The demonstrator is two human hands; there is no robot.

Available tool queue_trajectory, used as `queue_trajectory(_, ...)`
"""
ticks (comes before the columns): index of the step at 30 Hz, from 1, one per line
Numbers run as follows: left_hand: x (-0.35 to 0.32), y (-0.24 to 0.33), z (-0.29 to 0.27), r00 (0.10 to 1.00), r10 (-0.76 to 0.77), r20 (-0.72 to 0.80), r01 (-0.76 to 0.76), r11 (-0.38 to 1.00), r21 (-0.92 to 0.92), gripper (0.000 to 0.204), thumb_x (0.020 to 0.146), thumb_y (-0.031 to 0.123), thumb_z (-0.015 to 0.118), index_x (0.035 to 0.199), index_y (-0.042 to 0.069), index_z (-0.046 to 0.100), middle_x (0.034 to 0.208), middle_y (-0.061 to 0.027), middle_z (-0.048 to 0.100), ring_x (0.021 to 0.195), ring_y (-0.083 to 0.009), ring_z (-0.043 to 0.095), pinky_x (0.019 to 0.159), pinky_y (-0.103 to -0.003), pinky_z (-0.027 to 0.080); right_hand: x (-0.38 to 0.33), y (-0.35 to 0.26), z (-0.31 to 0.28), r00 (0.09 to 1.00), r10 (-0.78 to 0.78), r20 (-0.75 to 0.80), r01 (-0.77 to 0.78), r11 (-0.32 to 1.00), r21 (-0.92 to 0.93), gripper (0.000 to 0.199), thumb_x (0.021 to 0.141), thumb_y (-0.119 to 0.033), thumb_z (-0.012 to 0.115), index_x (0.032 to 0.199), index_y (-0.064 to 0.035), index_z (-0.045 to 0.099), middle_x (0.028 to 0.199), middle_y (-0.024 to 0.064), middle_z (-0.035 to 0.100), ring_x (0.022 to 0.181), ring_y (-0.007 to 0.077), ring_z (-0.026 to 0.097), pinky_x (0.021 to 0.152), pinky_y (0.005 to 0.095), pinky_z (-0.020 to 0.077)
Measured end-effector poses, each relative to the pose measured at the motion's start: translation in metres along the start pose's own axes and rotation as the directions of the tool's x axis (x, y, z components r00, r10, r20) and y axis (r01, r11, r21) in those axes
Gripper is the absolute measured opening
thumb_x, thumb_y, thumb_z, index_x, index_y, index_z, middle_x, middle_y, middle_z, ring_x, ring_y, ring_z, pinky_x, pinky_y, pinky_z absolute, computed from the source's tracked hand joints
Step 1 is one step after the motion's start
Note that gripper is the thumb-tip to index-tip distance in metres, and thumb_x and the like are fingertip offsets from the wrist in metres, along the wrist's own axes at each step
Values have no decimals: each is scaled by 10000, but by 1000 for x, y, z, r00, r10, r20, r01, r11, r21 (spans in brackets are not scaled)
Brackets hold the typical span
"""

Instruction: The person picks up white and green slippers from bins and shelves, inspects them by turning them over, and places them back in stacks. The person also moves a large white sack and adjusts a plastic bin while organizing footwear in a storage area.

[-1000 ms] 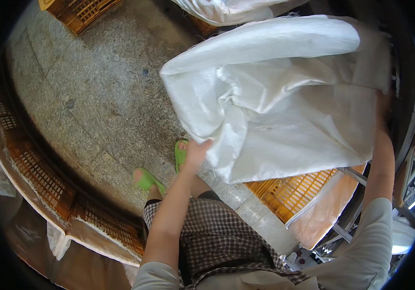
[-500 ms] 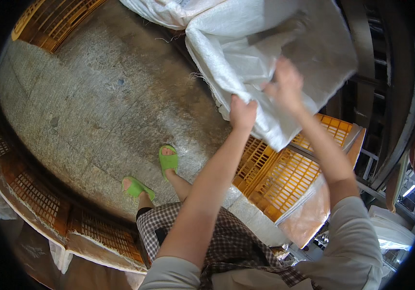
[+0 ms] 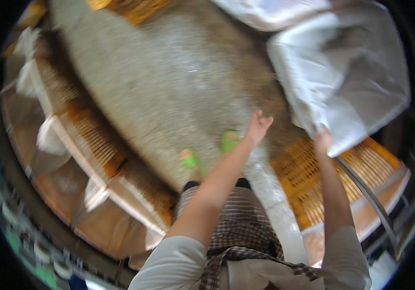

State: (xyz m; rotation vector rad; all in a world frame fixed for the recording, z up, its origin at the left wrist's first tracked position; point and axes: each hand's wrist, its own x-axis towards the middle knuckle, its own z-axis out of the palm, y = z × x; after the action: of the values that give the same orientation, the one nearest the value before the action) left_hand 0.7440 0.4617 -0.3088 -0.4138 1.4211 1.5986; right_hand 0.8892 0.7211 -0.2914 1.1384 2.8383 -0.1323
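A large white woven sack (image 3: 309,82) stands with its mouth wide open at the upper right. My right hand (image 3: 322,139) is closed on its near rim, the fingers partly lost in the white folds and blur. To the left of the sack, over the floor, my left hand (image 3: 259,127) is apart from it and holds nothing. Its thumb and fingers are loosely bent, with a gap between them.
Yellow slatted plastic crates (image 3: 333,179) lie below the sack, beside my right forearm. A bent metal bar (image 3: 362,186) crosses near them. Along the left runs a row of crates lined with pale sheeting (image 3: 74,154). Another yellow crate (image 3: 139,9) is at the far edge.
My left hand has let go of the sack's rim and moved away from it. My right hand has come from inside the mouth to the near rim. The whole view has swung leftward.
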Motion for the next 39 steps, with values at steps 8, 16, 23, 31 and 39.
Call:
queue_trajectory(8,-146,-56,-279,834,-8,-552,198,937,286,250,857,182,567,1034,9,528,932,-89,592,769,-179,599,645,-330,482,22,-25,-23,970,76,231,-72,997,-24,508,854,-344,594,1241,-39,473,1151,207,565,1061,356,533,889,407,431)
queue_trajectory(16,-290,-55,-400,683,-32,-730,237,954,181,139,870,149,553,942,32,532,799,-39,586,657,-126,571,566,-271,457,-33,-117,-92,960,-271,67,264,960,94,622,806,-215,661,1315,-19,361,1282,254,408,1195,401,381,1009,441,303)
queue_trajectory(23,-315,-22,-442,850,21,-527,279,830,484,264,819,248,604,959,26,580,855,-125,644,755,-237,616,704,-344,490,-95,-275,-124,647,-311,696,100,940,327,223,804,-99,595,978,26,530,1032,188,535,923,295,531,836,373,429)
queue_trajectory(31,-363,138,-510,801,234,-551,79,871,484,263,816,229,576,990,31,573,846,-155,634,795,-293,616,724,-371,481,-108,-488,-128,546,-575,610,281,811,513,266,790,-196,608,960,7,587,877,169,617,825,279,605,757,346,478)
queue_trajectory(39,-328,276,-601,459,377,-805,-132,925,357,224,859,142,561,1049,22,555,882,-137,633,797,-233,616,734,-325,489,-13,-654,-155,420,-635,648,337,773,538,268,785,-185,617,975,0,582,898,176,623,839,282,610,741,360,478)
